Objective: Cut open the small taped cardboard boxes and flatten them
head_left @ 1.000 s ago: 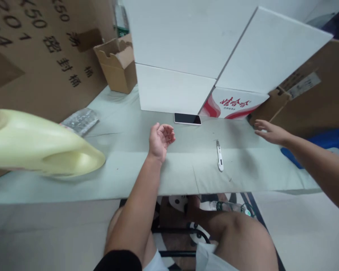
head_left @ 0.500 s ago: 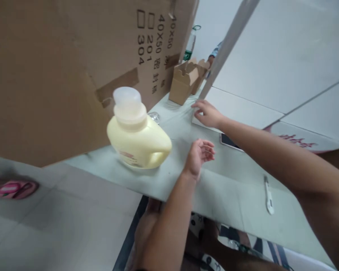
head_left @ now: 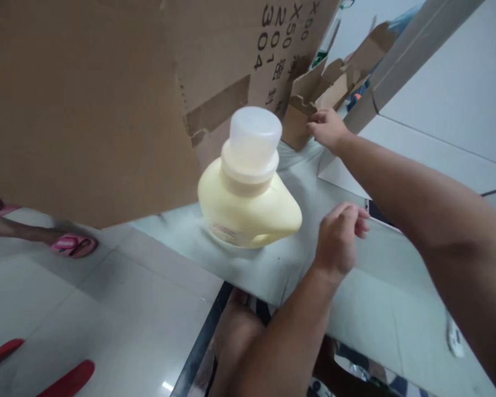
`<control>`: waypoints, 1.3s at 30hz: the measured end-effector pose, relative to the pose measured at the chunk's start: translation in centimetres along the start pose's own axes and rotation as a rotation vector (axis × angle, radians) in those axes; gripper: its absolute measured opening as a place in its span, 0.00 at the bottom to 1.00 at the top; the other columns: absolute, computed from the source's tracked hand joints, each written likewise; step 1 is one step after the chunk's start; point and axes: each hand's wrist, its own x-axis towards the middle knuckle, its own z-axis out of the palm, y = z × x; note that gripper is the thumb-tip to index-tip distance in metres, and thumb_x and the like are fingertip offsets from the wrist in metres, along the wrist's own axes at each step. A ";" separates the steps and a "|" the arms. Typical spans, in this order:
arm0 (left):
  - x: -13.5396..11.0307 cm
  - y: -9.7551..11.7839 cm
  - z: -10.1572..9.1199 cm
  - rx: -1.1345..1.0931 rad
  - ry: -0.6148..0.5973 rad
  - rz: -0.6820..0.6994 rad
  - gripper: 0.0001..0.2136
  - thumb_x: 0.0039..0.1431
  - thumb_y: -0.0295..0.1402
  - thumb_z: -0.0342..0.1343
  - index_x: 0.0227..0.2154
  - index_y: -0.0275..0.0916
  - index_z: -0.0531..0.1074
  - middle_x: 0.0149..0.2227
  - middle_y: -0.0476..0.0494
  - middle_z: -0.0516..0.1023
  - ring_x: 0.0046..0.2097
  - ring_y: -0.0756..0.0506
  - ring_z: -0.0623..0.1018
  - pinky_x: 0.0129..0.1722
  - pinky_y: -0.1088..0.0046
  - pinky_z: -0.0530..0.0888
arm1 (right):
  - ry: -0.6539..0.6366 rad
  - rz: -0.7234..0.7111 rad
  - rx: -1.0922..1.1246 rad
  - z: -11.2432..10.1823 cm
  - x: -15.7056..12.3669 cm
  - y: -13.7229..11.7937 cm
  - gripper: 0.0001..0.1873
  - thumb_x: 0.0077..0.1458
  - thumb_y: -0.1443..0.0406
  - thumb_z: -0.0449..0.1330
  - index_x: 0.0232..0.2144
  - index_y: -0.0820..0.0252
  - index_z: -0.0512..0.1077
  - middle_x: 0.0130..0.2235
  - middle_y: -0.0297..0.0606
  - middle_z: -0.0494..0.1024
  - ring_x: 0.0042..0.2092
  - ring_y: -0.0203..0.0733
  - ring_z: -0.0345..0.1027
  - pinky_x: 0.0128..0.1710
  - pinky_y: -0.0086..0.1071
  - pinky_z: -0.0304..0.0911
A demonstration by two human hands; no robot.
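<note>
My right hand [head_left: 326, 129] is at the small brown cardboard box [head_left: 297, 121], its fingers closed on the box's near right side. The box stands tilted, with its top flaps up. Closer to me, my left hand [head_left: 339, 240] hovers over the table with loosely curled fingers and nothing in it. Left of that hand stands a pale yellow jug [head_left: 248, 204] with a translucent white cap [head_left: 256, 132], touched by neither hand.
A large printed carton [head_left: 107, 110] fills the left side. A pale cloth covers the table [head_left: 367, 309]. White boxes [head_left: 446, 138] stand at the right, near a phone [head_left: 380, 215] partly behind my arm. A white cutter [head_left: 454, 336] lies at the right. A person's slippered foot [head_left: 74, 244] is on the floor.
My right hand has moved from beside the white box to the small cardboard box and closed on it. That box is now tilted. My left hand's fingers have curled more. The view has shifted left.
</note>
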 end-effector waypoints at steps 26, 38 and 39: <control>0.5 -4.3 3.2 0.486 -0.049 0.513 0.16 0.59 0.48 0.57 0.43 0.43 0.75 0.43 0.43 0.81 0.45 0.42 0.81 0.48 0.64 0.78 | 0.563 0.196 0.203 -19.0 -48.0 2.3 0.02 0.53 0.61 0.59 0.31 0.50 0.69 0.39 0.42 0.82 0.40 0.53 0.78 0.34 0.45 0.70; 1.8 -7.2 5.3 0.675 -0.071 0.592 0.26 0.55 0.58 0.64 0.47 0.47 0.67 0.45 0.45 0.78 0.40 0.45 0.81 0.42 0.68 0.76 | 0.577 0.402 0.341 -16.8 -49.2 4.6 0.37 0.59 0.54 0.65 0.67 0.38 0.58 0.72 0.41 0.57 0.58 0.51 0.70 0.52 0.48 0.72; 2.0 -7.3 5.4 0.676 -0.077 0.624 0.28 0.53 0.58 0.65 0.49 0.47 0.66 0.49 0.43 0.76 0.45 0.44 0.81 0.45 0.67 0.76 | 0.568 0.396 0.359 -16.8 -49.3 4.6 0.37 0.60 0.54 0.65 0.68 0.36 0.56 0.72 0.40 0.58 0.62 0.52 0.66 0.58 0.51 0.69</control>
